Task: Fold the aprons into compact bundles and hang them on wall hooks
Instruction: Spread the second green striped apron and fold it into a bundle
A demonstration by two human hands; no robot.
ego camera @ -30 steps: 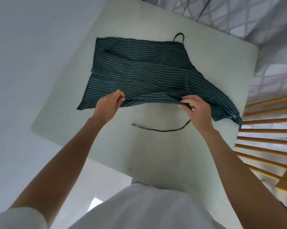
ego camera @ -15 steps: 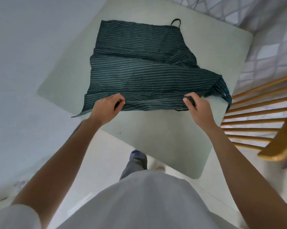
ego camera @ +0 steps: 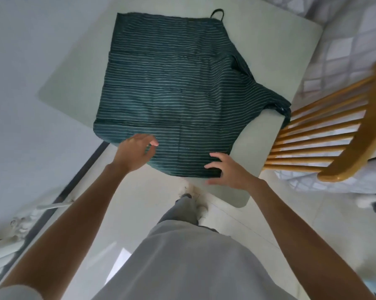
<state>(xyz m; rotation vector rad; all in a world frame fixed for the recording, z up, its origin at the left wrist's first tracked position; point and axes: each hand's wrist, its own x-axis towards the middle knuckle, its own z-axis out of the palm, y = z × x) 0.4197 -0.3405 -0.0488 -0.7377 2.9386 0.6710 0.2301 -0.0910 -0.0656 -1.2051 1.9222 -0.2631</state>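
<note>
Table (ego camera: 275,68), striped apron (ego camera: 169,87) spread flat

Dark striped apron (ego camera: 171,94) spread flat on table (ego camera: 291,50)

Both hands (ego camera: 137,151) (ego camera: 230,171) hover open over the striped apron (ego camera: 171,94) on the table (ego camera: 291,53).

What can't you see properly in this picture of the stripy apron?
- Head view: the apron covers its own waist ties, if any.
- The left hand is motion-blurred, so contact with the cloth is unclear.
- The chair is cut off by the right edge.
- No wall hooks in frame.
</note>
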